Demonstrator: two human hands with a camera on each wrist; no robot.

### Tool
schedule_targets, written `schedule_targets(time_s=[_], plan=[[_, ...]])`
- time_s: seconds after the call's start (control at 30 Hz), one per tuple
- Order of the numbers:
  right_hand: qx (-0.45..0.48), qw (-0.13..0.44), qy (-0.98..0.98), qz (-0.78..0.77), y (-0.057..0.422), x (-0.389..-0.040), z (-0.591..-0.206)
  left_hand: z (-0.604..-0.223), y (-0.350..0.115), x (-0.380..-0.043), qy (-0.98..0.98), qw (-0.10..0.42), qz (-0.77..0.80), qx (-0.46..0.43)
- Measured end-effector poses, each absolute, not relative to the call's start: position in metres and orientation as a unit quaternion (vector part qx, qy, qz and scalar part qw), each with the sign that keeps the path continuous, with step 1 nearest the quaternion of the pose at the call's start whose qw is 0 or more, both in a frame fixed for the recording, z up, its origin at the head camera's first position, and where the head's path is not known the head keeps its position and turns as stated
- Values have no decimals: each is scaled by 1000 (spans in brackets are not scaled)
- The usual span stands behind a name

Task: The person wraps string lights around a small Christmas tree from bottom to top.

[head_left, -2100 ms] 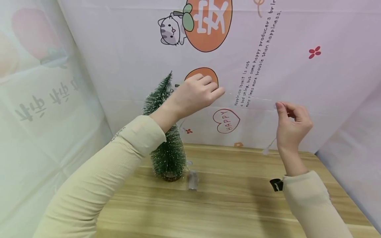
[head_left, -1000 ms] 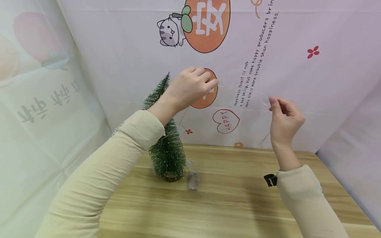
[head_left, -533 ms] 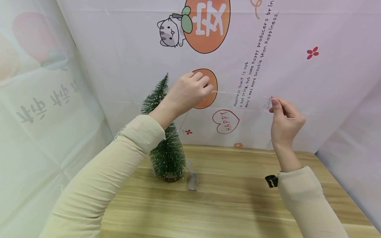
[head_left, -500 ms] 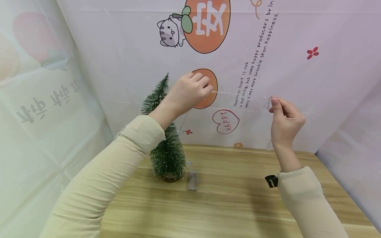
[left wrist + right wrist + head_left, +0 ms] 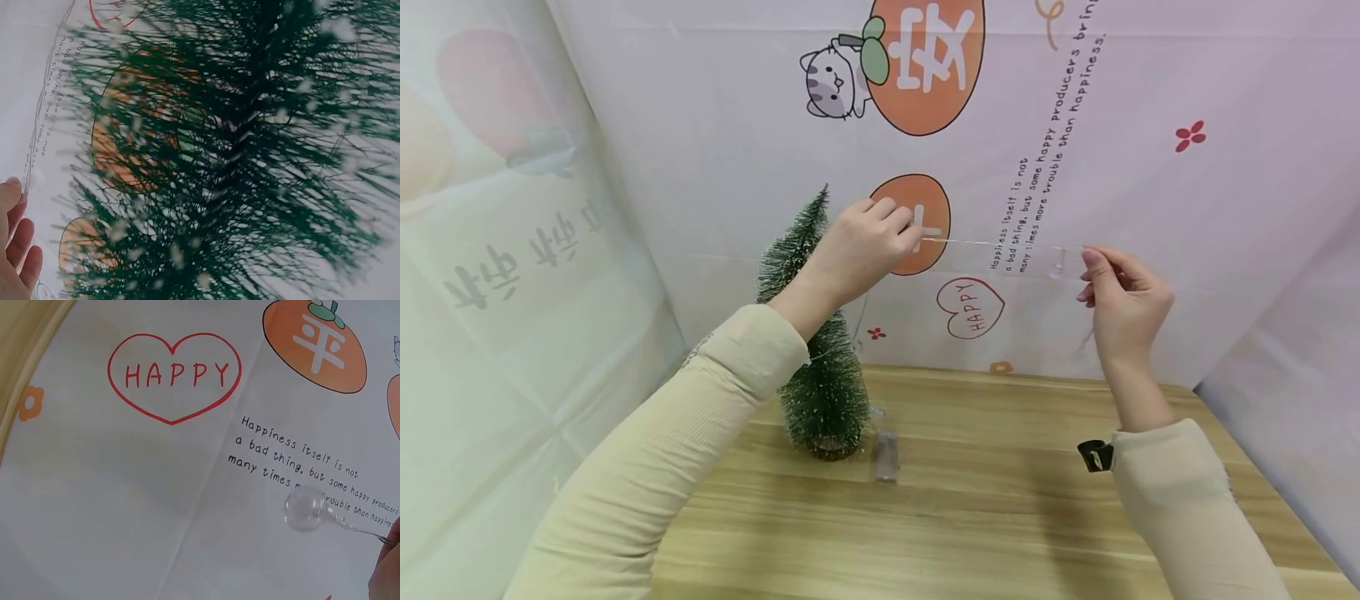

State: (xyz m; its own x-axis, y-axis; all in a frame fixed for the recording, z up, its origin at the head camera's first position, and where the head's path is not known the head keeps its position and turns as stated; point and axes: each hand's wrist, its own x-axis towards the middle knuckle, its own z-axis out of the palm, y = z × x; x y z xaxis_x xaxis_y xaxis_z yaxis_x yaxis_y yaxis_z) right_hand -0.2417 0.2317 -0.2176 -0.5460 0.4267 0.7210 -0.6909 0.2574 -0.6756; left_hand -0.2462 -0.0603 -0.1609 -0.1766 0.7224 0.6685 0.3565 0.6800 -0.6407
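A thin clear light string (image 5: 970, 242) runs nearly straight between my two hands. My left hand (image 5: 859, 250) pinches one part of it beside the upper part of a small green Christmas tree (image 5: 823, 392). Its thumb and fingertips on the wire show at the left edge of the left wrist view, beyond the needles. To the right, my right hand (image 5: 1127, 304) pinches the string between thumb and forefinger. A clear round bulb (image 5: 304, 509) hangs just off those fingertips. From the left hand another length of wire droops towards the tree.
A clear box (image 5: 886, 457), likely the string's battery case, lies beside the tree's base on the wooden table (image 5: 970, 533). Behind stands a white printed backdrop (image 5: 737, 100), with a side sheet (image 5: 512, 333) on the left. A black clip-like piece (image 5: 1096, 456) sits at the right cuff.
My left hand has moved left and slightly down, closer to the tree, and the stretch of string between the hands has lengthened. The right hand has shifted only slightly.
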Motion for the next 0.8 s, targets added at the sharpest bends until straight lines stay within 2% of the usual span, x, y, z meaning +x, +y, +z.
schedule_targets(time_s=[0.37, 0.6, 0.8], plan=[[64, 462, -694, 548, 233, -247, -189, -172, -65, -244, -772, 501, 168, -353], [54, 471, -717, 510, 227, -256, -153, -177, -68, -242, -756, 532, 169, -342], [49, 454, -728, 511, 217, -265, -124, -182, -71, -242, -741, 561, 157, -336]])
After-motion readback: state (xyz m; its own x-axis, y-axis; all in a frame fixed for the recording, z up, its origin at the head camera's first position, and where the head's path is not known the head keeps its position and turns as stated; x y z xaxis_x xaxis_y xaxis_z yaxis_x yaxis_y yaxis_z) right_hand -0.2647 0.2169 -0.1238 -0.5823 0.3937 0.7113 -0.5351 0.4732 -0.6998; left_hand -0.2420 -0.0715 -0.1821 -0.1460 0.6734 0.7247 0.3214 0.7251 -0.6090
